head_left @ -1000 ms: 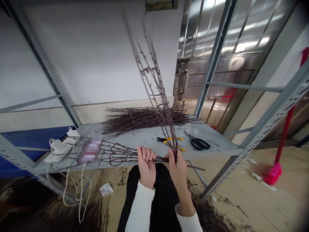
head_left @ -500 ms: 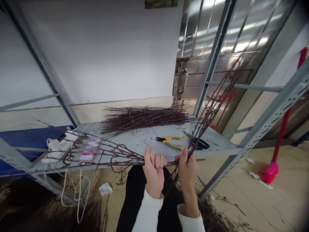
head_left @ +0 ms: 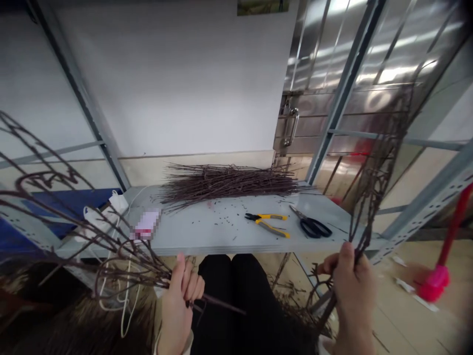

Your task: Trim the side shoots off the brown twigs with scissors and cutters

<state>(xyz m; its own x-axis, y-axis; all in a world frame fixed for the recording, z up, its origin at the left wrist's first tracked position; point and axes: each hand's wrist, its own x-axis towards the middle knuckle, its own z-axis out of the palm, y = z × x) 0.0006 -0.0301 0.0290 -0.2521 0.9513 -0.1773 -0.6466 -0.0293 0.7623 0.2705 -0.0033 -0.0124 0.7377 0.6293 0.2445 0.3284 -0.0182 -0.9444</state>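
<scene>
My left hand [head_left: 183, 291] is closed round the lower ends of a bunch of dark brown twigs [head_left: 136, 261], whose looped branches fan out to the left. In my right hand [head_left: 351, 286] is a second bunch of brown twigs [head_left: 364, 212], rising to the upper right and blurred at its tips. Both hands are apart, in front of the shelf edge. A large pile of cut twigs [head_left: 232, 183] lies along the back of the grey shelf [head_left: 207, 231]. Yellow-handled pliers [head_left: 268, 224] and black-handled scissors [head_left: 312, 224] rest on the shelf, both untouched.
A white power strip [head_left: 99, 222] with cables and a blurred-out flat object [head_left: 146, 224] are at the shelf's left end. Metal uprights [head_left: 338, 93] frame the shelf. Twig scraps litter the floor below, and a red-handled tool [head_left: 436, 281] stands at right.
My hands have moved apart, the left one leftward and down, the right one rightward and down. Each carries its bunch of twigs along. The camera view has shifted slightly.
</scene>
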